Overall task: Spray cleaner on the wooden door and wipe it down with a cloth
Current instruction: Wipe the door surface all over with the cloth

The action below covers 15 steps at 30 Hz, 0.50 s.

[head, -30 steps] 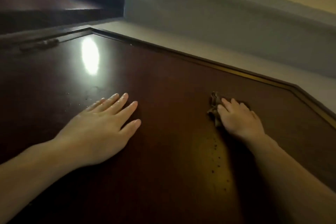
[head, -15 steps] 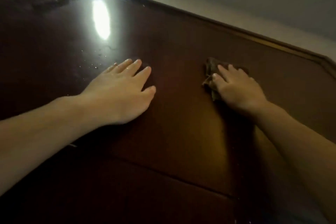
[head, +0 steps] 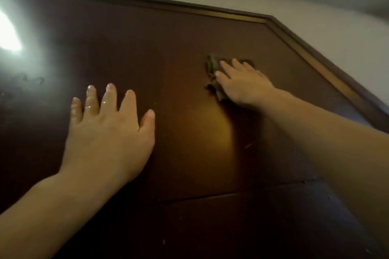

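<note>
Edging the door [head: 179, 48] beyond the cloth [head: 212, 65], brown trim [head: 315, 63] meets pale wall [head: 336, 12].

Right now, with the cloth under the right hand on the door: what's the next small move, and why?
Probably slide the cloth down the panel. The right hand presses it flat high on the wooden door, near the top right corner. Small specks show on the wood below it. The left hand lies flat on the door, off that path.

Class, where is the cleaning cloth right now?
In the head view, the cloth lies right of centre on the door, pressed under the right hand.
</note>
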{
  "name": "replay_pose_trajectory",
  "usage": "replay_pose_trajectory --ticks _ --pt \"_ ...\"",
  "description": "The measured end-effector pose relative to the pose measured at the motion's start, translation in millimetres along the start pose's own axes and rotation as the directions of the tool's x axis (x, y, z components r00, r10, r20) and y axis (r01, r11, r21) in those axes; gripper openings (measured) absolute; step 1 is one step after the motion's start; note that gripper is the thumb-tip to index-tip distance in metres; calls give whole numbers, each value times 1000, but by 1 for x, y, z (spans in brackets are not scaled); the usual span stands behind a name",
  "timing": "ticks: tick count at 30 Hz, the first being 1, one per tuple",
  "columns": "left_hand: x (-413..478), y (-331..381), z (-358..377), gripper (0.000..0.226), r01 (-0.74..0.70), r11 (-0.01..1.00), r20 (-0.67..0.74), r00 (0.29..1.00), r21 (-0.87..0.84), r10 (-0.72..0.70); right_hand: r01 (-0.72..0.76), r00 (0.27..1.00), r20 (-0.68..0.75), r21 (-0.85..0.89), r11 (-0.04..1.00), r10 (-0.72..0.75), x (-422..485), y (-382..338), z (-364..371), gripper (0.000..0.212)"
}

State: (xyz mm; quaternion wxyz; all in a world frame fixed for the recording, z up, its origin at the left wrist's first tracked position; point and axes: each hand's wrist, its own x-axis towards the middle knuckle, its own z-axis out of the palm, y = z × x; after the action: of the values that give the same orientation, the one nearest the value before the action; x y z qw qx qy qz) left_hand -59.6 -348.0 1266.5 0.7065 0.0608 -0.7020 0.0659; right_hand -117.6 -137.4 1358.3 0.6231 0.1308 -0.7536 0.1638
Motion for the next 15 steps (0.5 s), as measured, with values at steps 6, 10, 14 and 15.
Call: replay_pose_trajectory --ticks 6,10,14,15 --pt "0 3 12 80 -120 986 2 993 112 121 -50 999 -3 64 997 50 -25 5 7 56" --pt "6 2 14 78 -107 992 -29 994 63 109 145 988 -56 67 987 -142 -36 -39 14 56" --pt "2 -1 19 93 -191 981 -83 978 33 193 296 955 -38 67 953 -294 -28 -39 12 53" --pt "1 -1 19 90 -187 982 -93 978 -6 186 265 964 -36 69 962 -263 -24 -29 8 53"
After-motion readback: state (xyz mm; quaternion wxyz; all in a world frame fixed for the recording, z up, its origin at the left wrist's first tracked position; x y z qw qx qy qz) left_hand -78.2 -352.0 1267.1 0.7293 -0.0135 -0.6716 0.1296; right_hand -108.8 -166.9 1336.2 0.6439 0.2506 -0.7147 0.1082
